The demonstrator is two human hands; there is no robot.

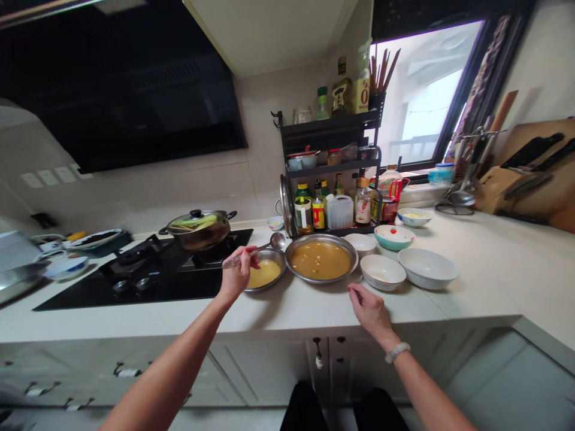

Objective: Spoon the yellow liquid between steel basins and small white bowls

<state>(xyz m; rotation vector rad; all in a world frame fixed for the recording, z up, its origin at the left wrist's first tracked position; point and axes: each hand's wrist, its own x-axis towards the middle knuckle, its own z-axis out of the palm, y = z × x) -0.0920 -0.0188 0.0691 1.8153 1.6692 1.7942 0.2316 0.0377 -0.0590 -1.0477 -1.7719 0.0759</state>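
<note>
My left hand (238,272) is closed around the handle of a metal ladle (277,240). The ladle's bowl is raised over the far rim of a smaller metal basin (282,276) of yellow liquid, like beaten egg. Just right of it stands a wide metal basin (356,263) with brown liquid and small pale bits floating in it. My right hand (371,308), fingers curled shut, is by the counter's front edge; nothing sticks out of it. Nearest to it is a white bowl (383,272), with a larger white bowl (428,269) to the right.
A lidded pot (196,229) sits on the black stove (157,272) at left. Behind the basins stands a black rack (330,167) of bottles and jars. A green-and-white bowl (394,237) and a small white bowl (359,243) are behind. A knife block (507,185) stands far right.
</note>
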